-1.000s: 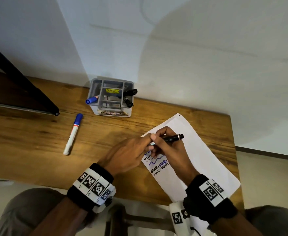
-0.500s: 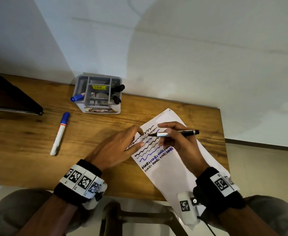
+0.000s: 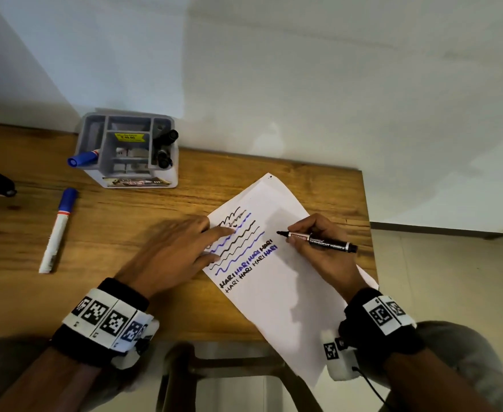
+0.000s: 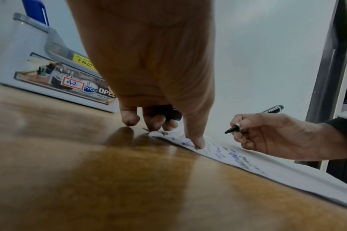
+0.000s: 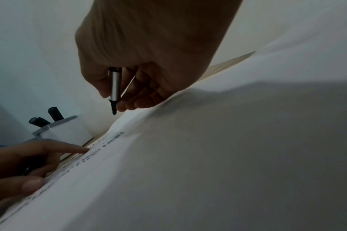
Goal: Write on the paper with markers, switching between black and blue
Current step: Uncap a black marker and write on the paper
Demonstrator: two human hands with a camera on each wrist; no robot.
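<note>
Our right hand (image 3: 321,248) pinches the black marker (image 3: 318,240), tip hovering above the paper (image 3: 274,307); our left hand (image 3: 172,251), fingers spread, should pin its edge firmly.

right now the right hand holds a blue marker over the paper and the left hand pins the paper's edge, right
Not quite: the marker in the right hand is black, not blue, as the head view shows. It is over the paper, and the left hand does pin the paper's edge.
</note>
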